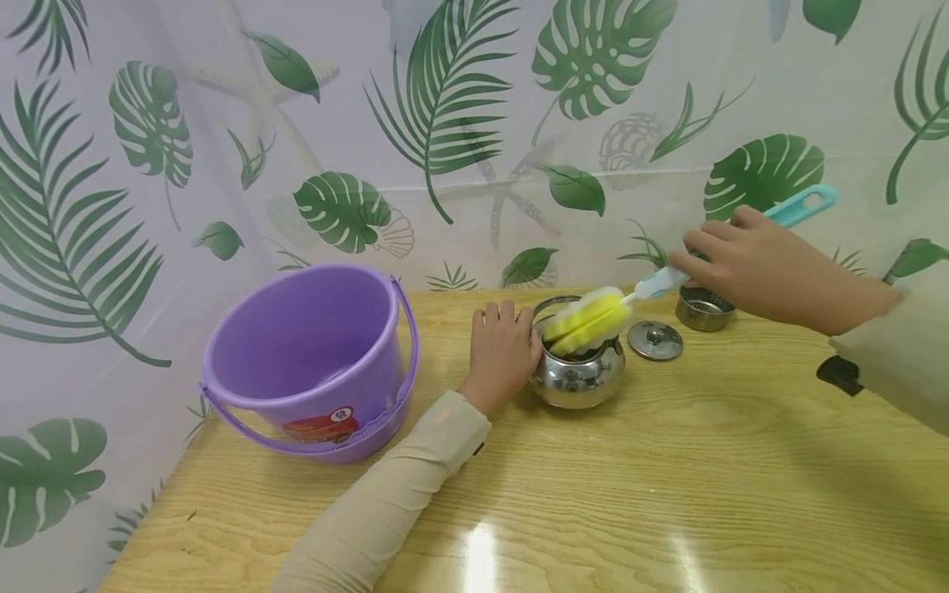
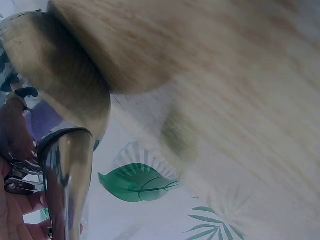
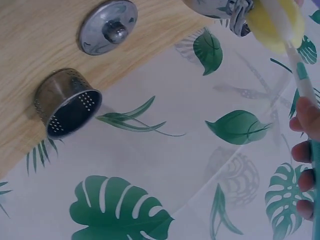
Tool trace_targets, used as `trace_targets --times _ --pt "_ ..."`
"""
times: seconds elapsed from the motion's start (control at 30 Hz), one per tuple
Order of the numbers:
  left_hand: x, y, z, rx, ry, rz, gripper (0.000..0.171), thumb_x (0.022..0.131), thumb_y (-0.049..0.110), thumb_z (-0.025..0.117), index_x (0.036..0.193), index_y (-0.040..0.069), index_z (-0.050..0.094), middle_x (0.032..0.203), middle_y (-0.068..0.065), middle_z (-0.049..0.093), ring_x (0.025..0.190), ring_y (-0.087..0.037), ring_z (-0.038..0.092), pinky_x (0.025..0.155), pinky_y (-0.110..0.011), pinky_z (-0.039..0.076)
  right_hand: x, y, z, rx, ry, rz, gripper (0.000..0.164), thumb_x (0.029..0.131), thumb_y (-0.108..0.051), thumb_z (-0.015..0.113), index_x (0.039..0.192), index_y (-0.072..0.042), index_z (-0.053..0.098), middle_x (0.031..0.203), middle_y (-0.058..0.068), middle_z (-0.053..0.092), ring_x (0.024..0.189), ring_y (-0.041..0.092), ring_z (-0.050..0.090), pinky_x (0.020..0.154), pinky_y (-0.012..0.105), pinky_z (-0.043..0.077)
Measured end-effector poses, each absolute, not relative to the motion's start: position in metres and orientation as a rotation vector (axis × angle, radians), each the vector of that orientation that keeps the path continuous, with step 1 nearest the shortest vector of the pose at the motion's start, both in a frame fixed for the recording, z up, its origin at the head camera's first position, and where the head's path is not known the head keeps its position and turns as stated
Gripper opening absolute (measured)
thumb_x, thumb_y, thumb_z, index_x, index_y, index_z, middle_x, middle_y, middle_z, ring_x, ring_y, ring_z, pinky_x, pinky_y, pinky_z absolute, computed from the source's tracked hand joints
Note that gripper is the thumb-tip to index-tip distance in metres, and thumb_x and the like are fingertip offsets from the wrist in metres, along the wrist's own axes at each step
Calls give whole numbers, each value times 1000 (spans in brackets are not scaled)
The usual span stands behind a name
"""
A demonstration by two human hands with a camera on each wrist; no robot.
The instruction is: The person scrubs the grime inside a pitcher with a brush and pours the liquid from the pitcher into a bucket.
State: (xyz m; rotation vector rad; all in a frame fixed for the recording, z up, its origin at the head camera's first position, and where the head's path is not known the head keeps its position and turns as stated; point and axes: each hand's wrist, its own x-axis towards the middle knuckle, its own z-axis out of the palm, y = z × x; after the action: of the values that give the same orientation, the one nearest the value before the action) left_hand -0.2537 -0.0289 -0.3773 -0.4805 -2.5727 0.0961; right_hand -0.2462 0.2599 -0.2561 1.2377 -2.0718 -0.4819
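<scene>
A shiny steel teapot (image 1: 580, 380) stands upright on the table, its lid off. My left hand (image 1: 501, 352) holds it by its left side; in the left wrist view, fingers (image 2: 35, 202) show beside the metal spout (image 2: 67, 175). My right hand (image 1: 771, 268) grips the blue and white handle of a sponge bottle brush (image 1: 593, 319). The yellow sponge head is at the teapot's mouth, its lower end inside and the rest above the rim. The sponge tip inside is hidden.
Right of the teapot lies its round steel lid (image 1: 656, 340), with a perforated steel strainer basket (image 1: 704, 310) behind it. A purple bucket (image 1: 311, 329) stands on the left. A leaf-patterned sheet (image 1: 460, 231) hangs behind the wooden table (image 1: 630, 511).
</scene>
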Motion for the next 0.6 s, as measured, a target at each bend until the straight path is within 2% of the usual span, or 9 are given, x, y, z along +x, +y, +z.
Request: trace_targets --times 0.03,0.07,0.13,0.37,0.6 --pt "-254 -29 -378 -479 -2573 95 19 93 30 49 99 16 59 97 -4 59 91 -22 53 81 -35 41 -246 259 -254 1240 -2087 -506 10 94 -8 52 102 -4 57 87 15 58 75 29 56 62 41 38" --pt "-254 -29 -378 -477 -2574 93 19 93 30 49 98 16 59 97 -4 58 91 -22 53 81 -35 41 -247 257 -253 1243 -2100 -526 18 85 -4 64 102 -4 57 87 15 58 75 29 55 62 41 38" --pt "-255 -28 -379 -474 -2578 94 19 94 31 48 98 16 59 97 -4 58 91 -23 53 82 -35 41 -247 254 -249 1250 -2119 -551 46 62 2 80 102 -5 58 87 14 57 74 27 54 62 40 37" --pt "-255 -28 -379 -468 -2603 92 21 95 31 44 99 16 58 97 -4 58 92 -22 53 83 -36 41 -250 238 -243 1295 -2105 -598 40 67 -19 80 101 -8 62 86 10 56 73 23 49 63 38 32" --pt "-254 -28 -377 -477 -2616 88 22 96 31 43 98 15 58 97 -4 58 91 -23 53 83 -36 41 -251 221 -250 1298 -2114 -679 35 69 -14 80 99 -10 61 92 9 60 77 24 51 63 36 32"
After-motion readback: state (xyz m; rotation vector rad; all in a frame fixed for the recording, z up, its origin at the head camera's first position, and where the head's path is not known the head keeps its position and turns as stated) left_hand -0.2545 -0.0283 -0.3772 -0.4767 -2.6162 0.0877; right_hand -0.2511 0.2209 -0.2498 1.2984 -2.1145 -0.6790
